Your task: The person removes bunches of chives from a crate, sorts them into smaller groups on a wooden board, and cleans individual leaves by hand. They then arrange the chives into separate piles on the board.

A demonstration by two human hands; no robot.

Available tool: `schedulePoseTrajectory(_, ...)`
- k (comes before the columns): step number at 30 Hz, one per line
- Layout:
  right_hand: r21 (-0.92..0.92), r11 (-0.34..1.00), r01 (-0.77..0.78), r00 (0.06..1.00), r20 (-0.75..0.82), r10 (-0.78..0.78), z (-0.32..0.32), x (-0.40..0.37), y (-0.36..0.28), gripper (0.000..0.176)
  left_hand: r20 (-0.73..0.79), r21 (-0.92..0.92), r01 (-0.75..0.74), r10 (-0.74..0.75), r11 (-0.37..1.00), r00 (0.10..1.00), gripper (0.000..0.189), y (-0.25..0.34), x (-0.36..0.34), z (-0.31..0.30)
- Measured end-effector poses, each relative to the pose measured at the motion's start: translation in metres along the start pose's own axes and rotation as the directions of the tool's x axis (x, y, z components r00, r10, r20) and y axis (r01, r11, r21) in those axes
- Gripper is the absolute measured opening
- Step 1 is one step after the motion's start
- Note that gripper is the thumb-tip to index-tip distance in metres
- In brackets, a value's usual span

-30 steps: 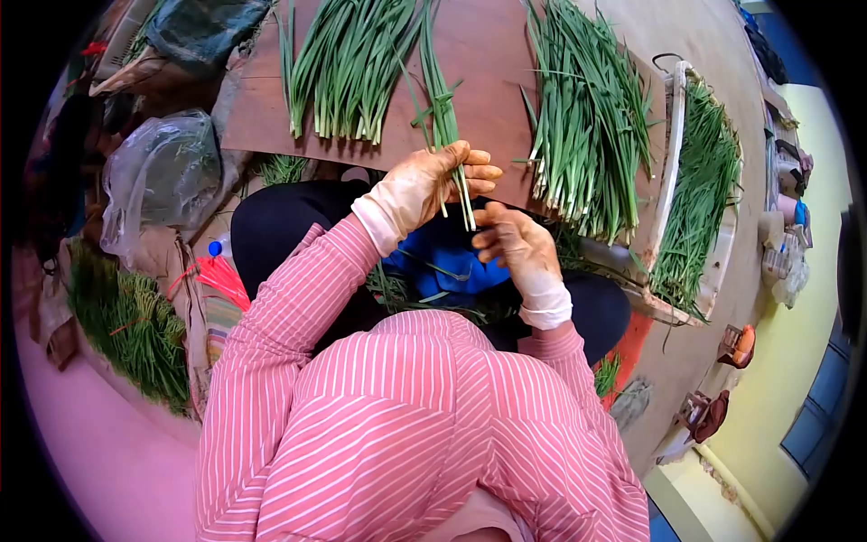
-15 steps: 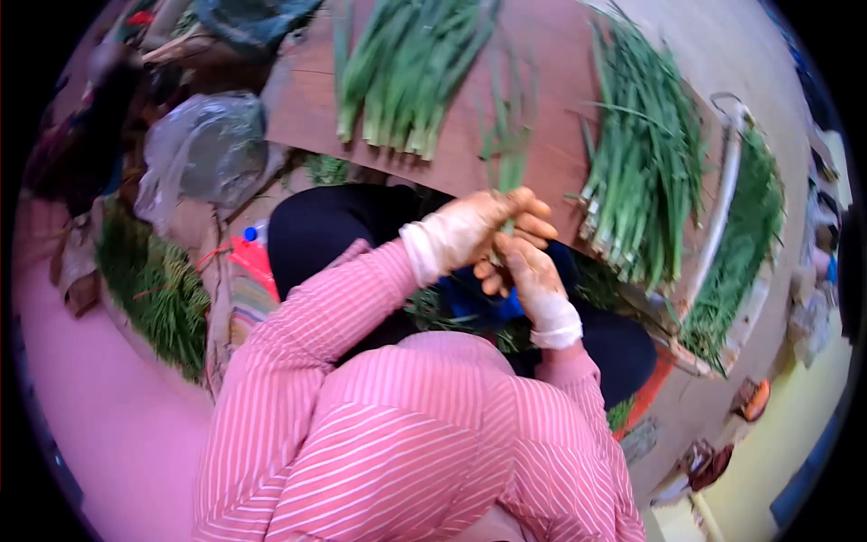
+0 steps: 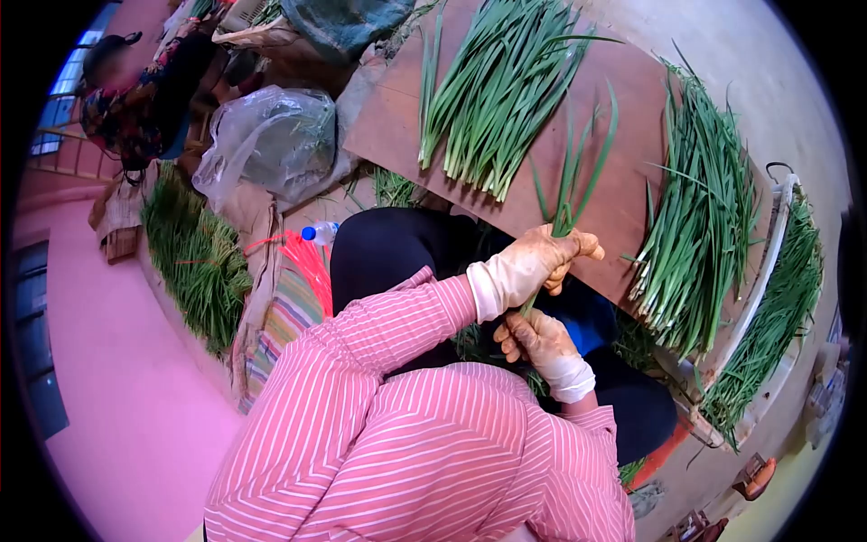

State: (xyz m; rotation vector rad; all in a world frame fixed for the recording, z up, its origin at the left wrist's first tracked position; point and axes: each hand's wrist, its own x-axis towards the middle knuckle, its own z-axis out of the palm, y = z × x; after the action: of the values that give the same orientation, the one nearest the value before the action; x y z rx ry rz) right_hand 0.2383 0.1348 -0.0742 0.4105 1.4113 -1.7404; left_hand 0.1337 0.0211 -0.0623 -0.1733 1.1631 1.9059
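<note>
My left hand, in a stained pale glove, is closed around a few stalks of garlic chives, whose green leaves point up over the board. Just below it, my right hand, gloved too, pinches the lower ends of the same stalks. Both hands are above my lap, at the near edge of a brown board. On that board lie a left pile of garlic chives, pale ends toward me, and a right pile of garlic chives.
A white-rimmed crate of greens stands at the right. On the left are another heap of greens, a clear plastic bag, red plastic strands and a blue-capped bottle. Another person sits at upper left.
My view has shifted, so the scene appears farther right and lower. Both hands keep hold of the stalks, which were blurred before and now look steadier.
</note>
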Motion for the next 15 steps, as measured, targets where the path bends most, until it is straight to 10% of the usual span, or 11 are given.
schedulePoseTrajectory(15, -0.063, 0.992, 0.108, 0.988, -0.105, -0.115, -0.003, -0.001, 0.003, 0.028, 0.027, 0.057, -0.188, 0.186, 0.981, 0.982, 0.035, 0.014, -0.011, 0.011)
